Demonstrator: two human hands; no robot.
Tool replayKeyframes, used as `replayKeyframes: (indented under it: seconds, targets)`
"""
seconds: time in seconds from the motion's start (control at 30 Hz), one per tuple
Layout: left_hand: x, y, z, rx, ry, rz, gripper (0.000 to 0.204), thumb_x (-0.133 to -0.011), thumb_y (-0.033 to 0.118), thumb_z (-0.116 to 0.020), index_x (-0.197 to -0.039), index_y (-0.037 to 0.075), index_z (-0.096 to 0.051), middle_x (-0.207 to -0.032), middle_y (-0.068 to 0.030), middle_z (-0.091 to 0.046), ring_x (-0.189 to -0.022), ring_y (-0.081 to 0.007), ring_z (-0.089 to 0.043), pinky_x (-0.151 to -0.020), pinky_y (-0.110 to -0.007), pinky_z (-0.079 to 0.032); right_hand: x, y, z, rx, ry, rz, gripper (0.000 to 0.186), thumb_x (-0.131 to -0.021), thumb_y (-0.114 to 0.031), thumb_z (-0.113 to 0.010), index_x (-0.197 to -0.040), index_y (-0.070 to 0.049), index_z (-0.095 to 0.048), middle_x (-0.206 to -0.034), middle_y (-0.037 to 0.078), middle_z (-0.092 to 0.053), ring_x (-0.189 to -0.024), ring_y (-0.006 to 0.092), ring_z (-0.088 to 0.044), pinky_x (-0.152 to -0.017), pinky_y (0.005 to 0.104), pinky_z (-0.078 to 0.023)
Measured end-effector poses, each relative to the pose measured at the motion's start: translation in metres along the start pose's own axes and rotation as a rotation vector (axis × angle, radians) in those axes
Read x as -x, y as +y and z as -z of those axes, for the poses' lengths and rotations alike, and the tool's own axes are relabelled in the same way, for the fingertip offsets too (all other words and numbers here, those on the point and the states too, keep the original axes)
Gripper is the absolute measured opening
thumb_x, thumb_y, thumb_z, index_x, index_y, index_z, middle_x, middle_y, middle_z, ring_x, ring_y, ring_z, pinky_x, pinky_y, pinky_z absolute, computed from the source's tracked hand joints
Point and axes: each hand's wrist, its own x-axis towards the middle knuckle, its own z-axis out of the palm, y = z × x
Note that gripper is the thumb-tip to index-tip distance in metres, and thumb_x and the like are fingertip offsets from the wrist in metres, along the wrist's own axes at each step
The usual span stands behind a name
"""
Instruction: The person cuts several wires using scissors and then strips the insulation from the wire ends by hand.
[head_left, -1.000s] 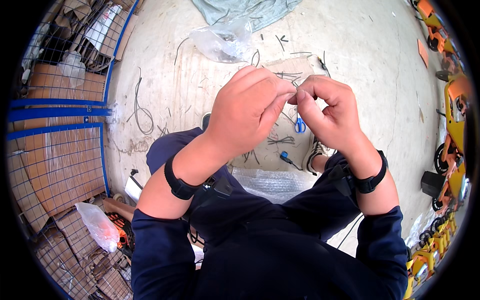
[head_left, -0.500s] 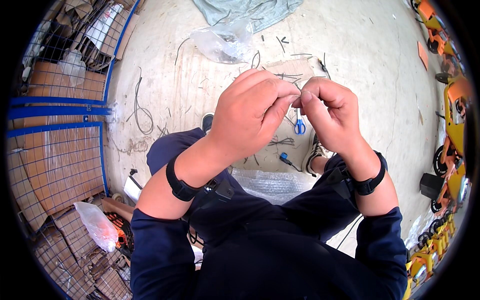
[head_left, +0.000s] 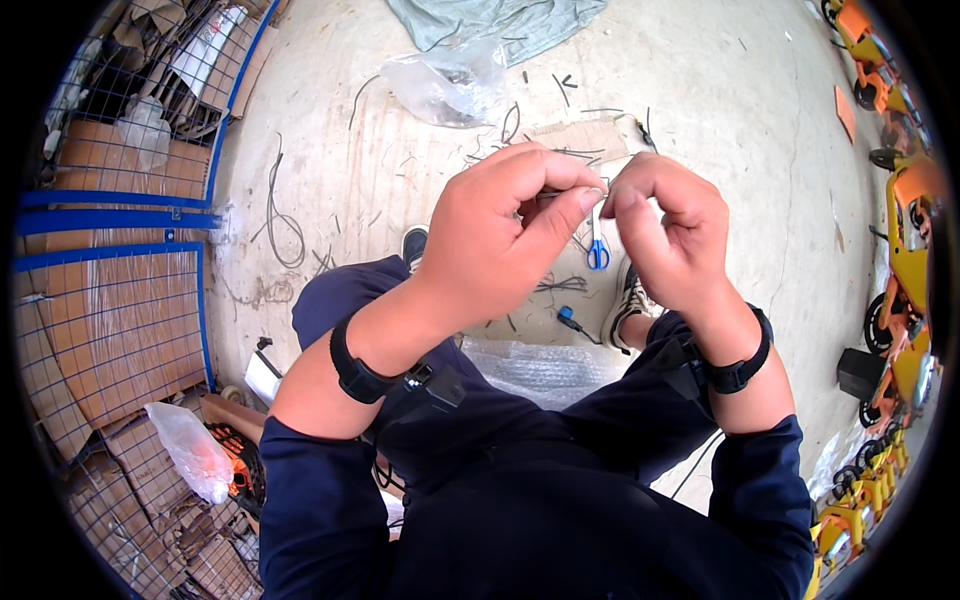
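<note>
Left hand: left hand (head_left: 505, 225) is pinching with thumb and index tips, palm side turned down, other fingers curling in behind.
Right hand: right hand (head_left: 675, 225) is pressing thumb against bent index, tips facing the left ones.
Strand: thin dark strand (head_left: 605, 184) is sitting right at the meeting fingertips; too small and blurred to be sure, but both pinches seem to be sharing it.
Key relation: strand is lying between the two sets of tips, to the left hand's right and the right hand's left, long axis apparently running sideways; neither hand is nearer.
Height: both hands are hanging above the floor (head_left: 745, 200), forearms converging.
Scissors: blue-handled scissors (head_left: 598, 256) are resting on the floor, showing through the gap between hands, handles pointing back toward the person (blades partly lost among fingers and clutter).
Floor bits: dark strand bundle (head_left: 562, 284) is lying nearer the person than the scissors handles; blue connector (head_left: 566, 314) is sitting nearer still, beside the right shoe (head_left: 622, 318).
Beyond hands: cardboard piece (head_left: 580, 138) is lying flat, clear plastic bag (head_left: 450, 88) is slumping farther left.
Near legs: bubble wrap (head_left: 535, 372) is spreading between the knees.
</note>
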Motion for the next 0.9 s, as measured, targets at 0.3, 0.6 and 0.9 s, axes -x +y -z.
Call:
replayKeyframes:
  seconds: [0.3, 0.6, 0.9]
  targets:
    - [-0.003, 0.001, 0.012, 0.046, -0.032, 0.045, 0.011, -0.093, 0.007, -0.064, -0.102, 0.000, -0.066, -0.088, -0.0018, -0.064, -0.079, -0.0064, -0.058, -0.068, -0.021, -0.047, -0.001, -0.001, 0.008, -0.371, -0.185, -0.329, 0.011, -0.093, -0.011, -0.064, -0.094, 0.000, -0.066, -0.081, 0.003, -0.064, -0.076, 0.0098, -0.058, -0.069, 0.0238, -0.047]
    - [-0.006, 0.002, 0.018, -0.138, -0.074, -0.054, 0.010, -0.091, 0.007, -0.064, -0.099, 0.000, -0.066, -0.088, -0.0040, -0.065, -0.081, -0.0087, -0.059, -0.073, -0.024, -0.048, -0.006, 0.001, 0.010, -0.031, -0.105, -0.007, 0.003, -0.087, -0.003, -0.068, -0.090, -0.002, -0.067, -0.080, 0.005, -0.066, -0.074, 0.0149, -0.062, -0.066, 0.0262, -0.048]
    - [-0.006, 0.000, 0.020, 0.031, -0.164, 0.096, 0.011, -0.092, 0.007, -0.062, -0.097, -0.001, -0.067, -0.091, -0.0052, -0.066, -0.085, -0.0100, -0.060, -0.079, -0.025, -0.048, -0.010, -0.001, 0.009, 0.209, -0.071, 0.216, 0.013, -0.078, 0.000, -0.073, -0.088, -0.004, -0.067, -0.078, 0.007, -0.065, -0.071, 0.0226, -0.063, -0.063, 0.0300, -0.049]
